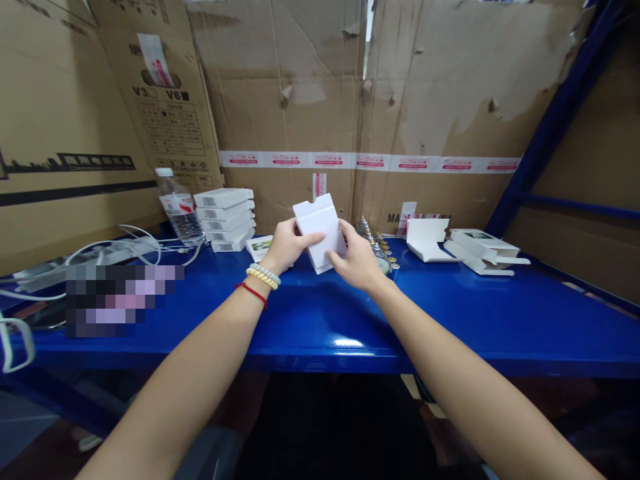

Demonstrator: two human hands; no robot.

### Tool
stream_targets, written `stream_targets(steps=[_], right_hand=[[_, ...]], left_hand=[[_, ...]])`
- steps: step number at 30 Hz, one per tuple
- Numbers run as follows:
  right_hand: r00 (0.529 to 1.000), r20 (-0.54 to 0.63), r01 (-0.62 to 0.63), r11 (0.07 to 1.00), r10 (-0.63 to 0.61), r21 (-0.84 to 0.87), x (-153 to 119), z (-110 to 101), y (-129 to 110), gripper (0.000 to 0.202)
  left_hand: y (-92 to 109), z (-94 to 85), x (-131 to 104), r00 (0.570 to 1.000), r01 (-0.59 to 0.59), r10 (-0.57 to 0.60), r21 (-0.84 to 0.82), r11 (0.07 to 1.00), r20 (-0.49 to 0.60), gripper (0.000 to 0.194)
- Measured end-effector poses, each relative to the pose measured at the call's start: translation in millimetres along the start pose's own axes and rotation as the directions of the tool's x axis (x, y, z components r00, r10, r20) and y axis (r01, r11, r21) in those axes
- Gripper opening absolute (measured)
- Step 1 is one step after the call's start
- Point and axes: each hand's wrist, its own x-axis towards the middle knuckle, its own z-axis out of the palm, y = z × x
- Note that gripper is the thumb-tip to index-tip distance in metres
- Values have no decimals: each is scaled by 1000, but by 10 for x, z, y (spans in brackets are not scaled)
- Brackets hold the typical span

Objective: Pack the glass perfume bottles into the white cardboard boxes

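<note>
A small white cardboard box is held up above the blue table, tilted, with flaps showing at its top end. My left hand grips its left side, thumb pressed on the front face. On the right edge, my right hand closes round it with the thumb near the lower front. Just behind my right hand lies a cluster of small shiny metal pieces, partly hidden. Near my left wrist a white box with a green picture lies on the table, partly covered by the hand.
White boxes stand stacked at the back left beside a water bottle. White cables and a power strip lie at the left. Opened white boxes and an unfolded white carton sit back right. Large cardboard walls the back.
</note>
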Motion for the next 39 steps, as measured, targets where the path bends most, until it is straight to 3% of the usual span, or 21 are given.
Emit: stream_targets(steps=[2, 5, 10, 14, 17, 21, 23, 28, 32, 36, 39], right_hand=[[1000, 11, 3, 1000, -3, 8, -17, -8, -49, 66], [1000, 19, 19, 995, -21, 103, -32, -9, -91, 75], [999, 45, 0, 973, -10, 230, -40, 38, -96, 94], [998, 49, 28, 954, -45, 298, -39, 78, -39, 106], [1000, 15, 18, 971, -22, 238, -38, 64, 18, 100], [997, 76, 15, 981, -30, 195, -47, 25, 38, 92], [991, 122, 30, 979, -56, 202, -54, 12, 34, 92], [969, 176, 135, 970, -172, 201, -66, 3, 91, 94], [949, 149, 252, 952, -278, 171, -69, 28, 177, 87], [946, 167, 243, 948, -278, 203, -70, 15, 188, 66], [950, 159, 226, 945, -267, 235, -61, -6, 174, 61]], left_hand=[[100, 55, -55, 993, -104, 114, 210, 972, -34, 46], [245, 141, -146, 976, -197, 216, 371, 907, -9, 46], [290, 197, -206, 967, -208, 250, 428, 880, -44, 52], [222, 173, -204, 957, -281, 239, 331, 901, 163, 71], [170, 121, -183, 917, -283, 224, 142, 949, 330, 80], [150, 4, -123, 884, -252, 252, -52, 966, 393, 98], [179, -52, -108, 870, -252, 246, -42, 967, 427, 103], [268, -73, -149, 835, -335, 237, 117, 935, 497, 93], [265, 25, -192, 815, -507, 374, 231, 831, 443, 93], [240, 126, -216, 775, -597, 493, 203, 776, 396, 91], [229, 160, -226, 755, -628, 530, 189, 755, 387, 93]])
